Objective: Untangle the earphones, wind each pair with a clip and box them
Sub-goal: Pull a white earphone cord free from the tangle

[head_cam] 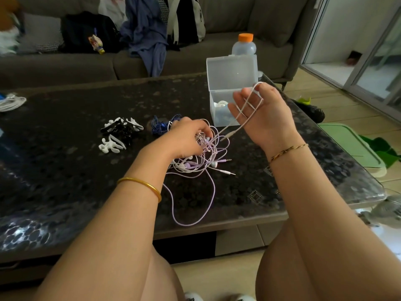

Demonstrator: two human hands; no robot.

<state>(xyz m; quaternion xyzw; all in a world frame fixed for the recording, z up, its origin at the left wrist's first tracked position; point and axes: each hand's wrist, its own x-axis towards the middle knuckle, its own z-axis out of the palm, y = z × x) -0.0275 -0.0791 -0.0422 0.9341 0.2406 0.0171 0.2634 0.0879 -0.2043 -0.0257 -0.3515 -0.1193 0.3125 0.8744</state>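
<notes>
A tangle of white and lilac earphones (201, 161) lies on the dark table (65, 170). My left hand (186, 137) grips the top of the tangle with curled fingers. My right hand (262, 114) is raised beside the box, palm towards me, with a pale cord (247, 105) looped over its spread fingers and trailing down to the tangle. A clear plastic box (230, 83) stands open behind it, with wound white earphones (221, 104) inside. Black and white clips (119, 133) lie left of my left hand. A blue earphone bundle (160, 124) sits just beyond it.
A bottle with an orange cap (244, 45) stands behind the box. White cord (10, 102) lies at the table's left edge. A sofa with bags and clothes (143, 29) runs along the far side. A green lid (351, 144) lies on the floor at right.
</notes>
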